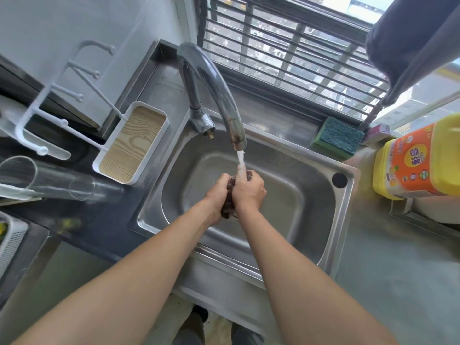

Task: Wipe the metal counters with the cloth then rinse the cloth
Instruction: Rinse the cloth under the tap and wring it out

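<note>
A dark reddish-brown cloth (229,195) is held bunched between both hands over the middle of the steel sink (286,247). The left hand (216,195) is closed around the cloth's left side, and the right hand (249,192) is closed around its right side, so each grip is clamped on the cloth. The two hands are pressed close together, with only strips of cloth seen between and below them.

A stream of water (241,163) is seen falling from the spout of the curved tap (219,88) onto the top of the cloth, just at the right hand's fingers. The tap is mounted at the sink's far rim, on the left.

The sink is set into a metal surface (398,282). A round dark hole (339,180) is noted in the sink's far right corner. A green sponge (338,136) is leaned against the window ledge beyond the sink's far right rim. A yellow bottle (418,158) with an orange label is stood at the right edge of the surface. A white tray (132,143) with a wood-grain base is placed just beside the sink's left rim, with a white rack (62,100) attached. Clear glasses (49,180) are lying further left. Whether the sink bowl holds standing water cannot be determined.
</note>
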Action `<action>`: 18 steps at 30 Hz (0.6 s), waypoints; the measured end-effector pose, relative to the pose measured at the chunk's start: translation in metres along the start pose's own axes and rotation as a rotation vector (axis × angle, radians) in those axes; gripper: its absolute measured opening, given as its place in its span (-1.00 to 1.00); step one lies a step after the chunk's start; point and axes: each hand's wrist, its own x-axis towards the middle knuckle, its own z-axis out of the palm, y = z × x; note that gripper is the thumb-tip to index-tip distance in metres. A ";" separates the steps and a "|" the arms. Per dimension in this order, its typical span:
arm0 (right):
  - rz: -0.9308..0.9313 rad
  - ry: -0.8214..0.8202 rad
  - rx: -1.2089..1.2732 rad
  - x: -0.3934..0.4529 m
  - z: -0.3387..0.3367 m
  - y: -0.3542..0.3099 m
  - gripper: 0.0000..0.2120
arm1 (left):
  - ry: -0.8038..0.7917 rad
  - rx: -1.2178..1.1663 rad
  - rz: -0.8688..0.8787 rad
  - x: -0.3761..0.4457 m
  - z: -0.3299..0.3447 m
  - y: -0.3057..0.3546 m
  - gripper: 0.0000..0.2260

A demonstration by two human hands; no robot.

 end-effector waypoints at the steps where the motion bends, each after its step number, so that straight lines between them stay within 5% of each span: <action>1: 0.040 0.000 -0.008 0.003 -0.004 0.000 -0.57 | -0.023 0.024 -0.010 -0.002 -0.003 0.000 -0.65; 4: 0.178 -0.016 0.061 0.008 -0.009 0.006 -0.55 | 0.003 0.053 -0.017 -0.007 -0.005 -0.004 -0.64; 8: 0.322 -0.055 0.340 0.008 0.002 0.021 -0.54 | 0.255 -0.077 0.018 -0.006 0.002 0.001 -0.62; 13: 0.271 -0.281 0.348 0.000 0.029 0.028 -0.32 | 0.273 0.117 0.059 -0.001 0.011 0.001 -0.45; 18: 0.017 -0.150 0.184 -0.002 0.025 0.021 -0.74 | 0.163 -0.016 0.057 -0.004 0.014 0.008 -0.69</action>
